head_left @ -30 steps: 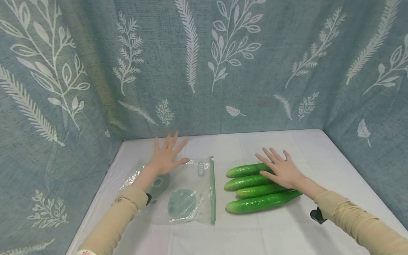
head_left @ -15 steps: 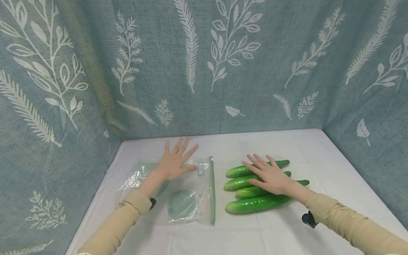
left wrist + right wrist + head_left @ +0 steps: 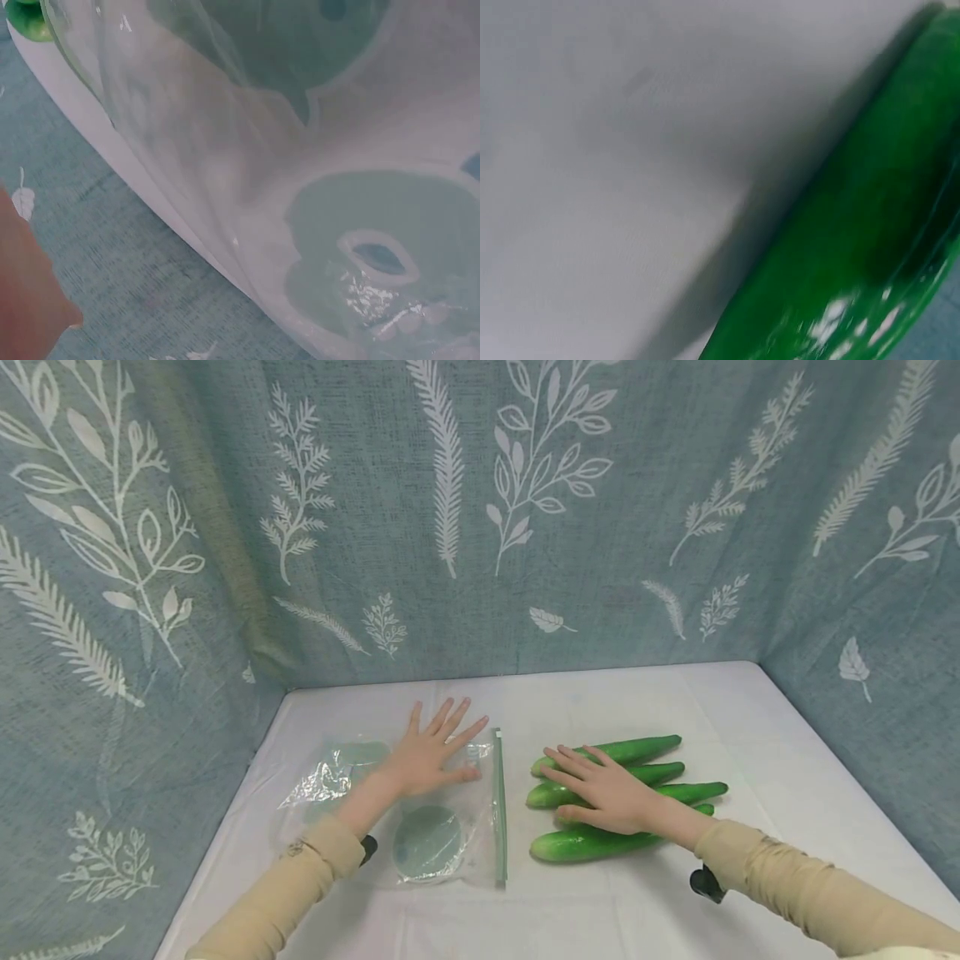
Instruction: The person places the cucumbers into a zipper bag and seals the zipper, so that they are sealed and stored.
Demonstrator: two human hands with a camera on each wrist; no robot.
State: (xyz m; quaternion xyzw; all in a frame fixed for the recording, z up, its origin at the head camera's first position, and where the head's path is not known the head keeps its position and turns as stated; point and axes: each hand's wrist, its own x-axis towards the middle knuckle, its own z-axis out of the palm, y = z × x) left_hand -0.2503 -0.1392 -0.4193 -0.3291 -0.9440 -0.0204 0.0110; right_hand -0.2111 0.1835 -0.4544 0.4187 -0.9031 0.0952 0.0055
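A clear zip bag (image 3: 480, 852) with green printed shapes and a green zip edge lies flat on the left of the table. Over its upper part is my left hand (image 3: 426, 760), fingers straight and spread, holding nothing. To the right of the bag lie several green cucumbers (image 3: 600, 843), side by side in a row. My right hand (image 3: 611, 793) is stretched out above them with its fingers extended and covers their middles; whether it touches them I cannot tell. The left wrist view shows the bag (image 3: 360, 225) up close, and the right wrist view shows one cucumber (image 3: 832, 247).
A white cloth covers the table (image 3: 555, 918). Blue-grey curtains (image 3: 480, 627) with white leaf prints stand along the back and both sides. A dark wrist camera (image 3: 707, 883) sits below the right sleeve, and another (image 3: 367, 849) at the left cuff.
Both hands have moved inward and toward the front: the left one rightward over the bag, the right one leftward over the cucumbers. The bag and the cucumbers stay put.
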